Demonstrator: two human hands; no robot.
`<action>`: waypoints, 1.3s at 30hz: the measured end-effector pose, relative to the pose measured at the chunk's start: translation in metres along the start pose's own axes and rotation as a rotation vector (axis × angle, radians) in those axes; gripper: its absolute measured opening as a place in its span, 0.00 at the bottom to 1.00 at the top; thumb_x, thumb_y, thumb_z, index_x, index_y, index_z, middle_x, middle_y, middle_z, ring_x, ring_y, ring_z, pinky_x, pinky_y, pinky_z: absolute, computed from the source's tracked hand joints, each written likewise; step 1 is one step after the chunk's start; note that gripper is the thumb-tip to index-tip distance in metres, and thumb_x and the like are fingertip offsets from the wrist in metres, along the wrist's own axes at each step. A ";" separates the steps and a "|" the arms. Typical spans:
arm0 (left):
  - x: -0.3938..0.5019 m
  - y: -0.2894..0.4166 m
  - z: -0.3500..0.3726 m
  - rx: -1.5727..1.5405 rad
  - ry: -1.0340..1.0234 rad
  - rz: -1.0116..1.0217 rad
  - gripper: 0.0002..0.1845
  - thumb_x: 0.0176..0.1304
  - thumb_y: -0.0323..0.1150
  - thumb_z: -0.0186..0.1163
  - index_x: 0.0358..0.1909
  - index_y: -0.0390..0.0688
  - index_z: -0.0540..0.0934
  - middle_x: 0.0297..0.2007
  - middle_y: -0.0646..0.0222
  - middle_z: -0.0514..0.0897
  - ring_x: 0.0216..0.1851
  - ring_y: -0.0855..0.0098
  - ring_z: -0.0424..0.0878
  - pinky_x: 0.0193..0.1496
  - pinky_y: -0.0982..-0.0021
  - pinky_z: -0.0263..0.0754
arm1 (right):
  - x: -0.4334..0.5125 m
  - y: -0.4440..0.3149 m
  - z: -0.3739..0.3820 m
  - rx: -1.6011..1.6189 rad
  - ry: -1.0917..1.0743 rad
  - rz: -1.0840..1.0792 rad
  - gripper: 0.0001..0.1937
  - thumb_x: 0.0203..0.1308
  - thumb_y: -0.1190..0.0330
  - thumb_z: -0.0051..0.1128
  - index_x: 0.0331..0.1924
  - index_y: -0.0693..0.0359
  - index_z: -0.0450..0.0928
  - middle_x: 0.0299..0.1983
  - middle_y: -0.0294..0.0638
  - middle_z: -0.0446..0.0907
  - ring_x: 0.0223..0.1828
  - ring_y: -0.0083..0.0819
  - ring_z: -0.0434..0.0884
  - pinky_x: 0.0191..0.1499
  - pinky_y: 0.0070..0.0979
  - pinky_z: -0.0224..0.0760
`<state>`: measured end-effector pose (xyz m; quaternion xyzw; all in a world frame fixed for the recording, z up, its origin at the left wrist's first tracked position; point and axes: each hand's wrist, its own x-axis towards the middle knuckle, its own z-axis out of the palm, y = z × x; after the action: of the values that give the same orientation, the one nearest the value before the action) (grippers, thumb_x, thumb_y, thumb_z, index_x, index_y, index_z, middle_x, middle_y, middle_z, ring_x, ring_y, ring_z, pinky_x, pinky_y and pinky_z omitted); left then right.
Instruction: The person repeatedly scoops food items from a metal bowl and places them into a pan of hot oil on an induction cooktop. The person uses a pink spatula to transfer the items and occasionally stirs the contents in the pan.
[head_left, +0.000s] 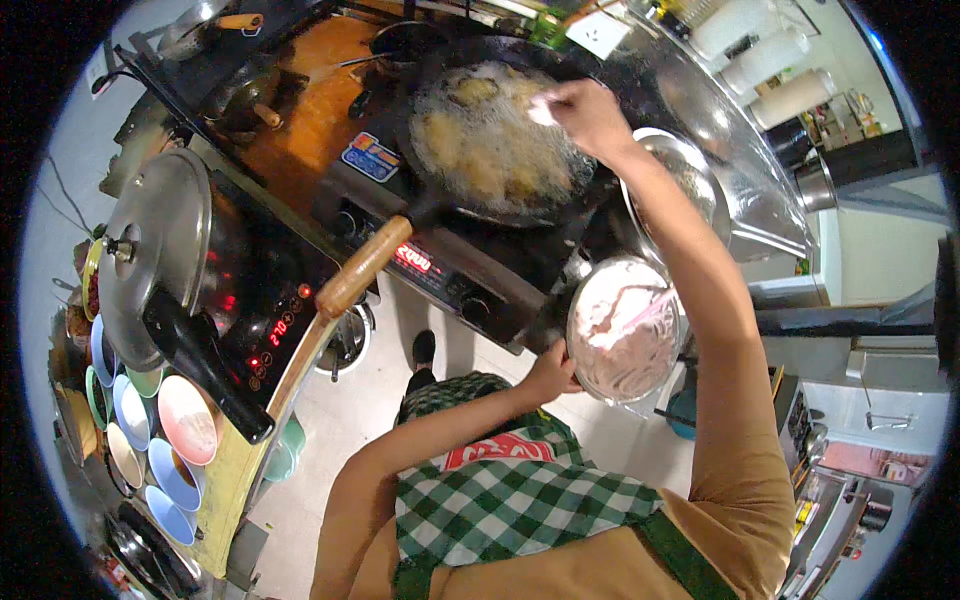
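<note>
My right hand (589, 116) is above the right side of a wok (480, 217) of bubbling oil. Its fingers are closed around a white, blurred piece (543, 109), seemingly coated in batter. Several golden-brown pieces (469, 161) fry under the foam. Low at the wok's right front, my left hand (553, 373) grips the near-left rim of a round bowl (641, 375). White, creamy batter (600, 307) lines this bowl, and a pink-handled utensil (651, 309) leans inside it. The wok's wooden handle (365, 266) points toward the front left.
A steel basin (720, 214) stands right of the wok, beneath my right forearm. The wok sits on a cooker with a lit display (414, 257). On the left, a lidded pan (169, 240) rests on a glowing hob (274, 315). Several pastel bowls (187, 420) crowd the yellow ledge (229, 510).
</note>
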<state>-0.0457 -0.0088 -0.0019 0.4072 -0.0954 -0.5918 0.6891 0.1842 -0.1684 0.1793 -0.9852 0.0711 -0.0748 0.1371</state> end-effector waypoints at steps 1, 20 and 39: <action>0.002 0.000 -0.002 -0.047 -0.021 -0.039 0.15 0.59 0.28 0.47 0.47 0.38 0.62 0.40 0.56 0.72 0.35 0.64 0.78 0.32 0.66 0.79 | 0.024 -0.010 0.012 -0.112 0.028 -0.014 0.10 0.49 0.72 0.50 0.35 0.54 0.81 0.26 0.45 0.79 0.28 0.30 0.80 0.35 0.23 0.72; 0.018 -0.015 -0.013 0.146 -0.123 -0.054 0.16 0.61 0.30 0.46 0.49 0.37 0.59 0.43 0.61 0.69 0.42 0.65 0.74 0.36 0.68 0.79 | 0.064 -0.036 -0.026 1.652 -0.073 0.454 0.09 0.54 0.76 0.43 0.38 0.69 0.71 0.34 0.49 0.78 0.36 0.36 0.79 0.43 0.27 0.75; 0.003 -0.003 -0.002 0.014 0.100 -0.004 0.10 0.66 0.32 0.36 0.45 0.39 0.56 0.41 0.55 0.71 0.35 0.60 0.78 0.35 0.65 0.80 | -0.366 0.149 0.117 -0.088 -0.466 0.150 0.11 0.39 0.80 0.46 0.30 0.64 0.77 0.27 0.49 0.76 0.36 0.44 0.75 0.40 0.34 0.67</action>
<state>-0.0458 -0.0109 -0.0064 0.4411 -0.0640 -0.5716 0.6889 -0.1722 -0.2209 -0.0202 -0.9728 0.1136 0.1682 0.1118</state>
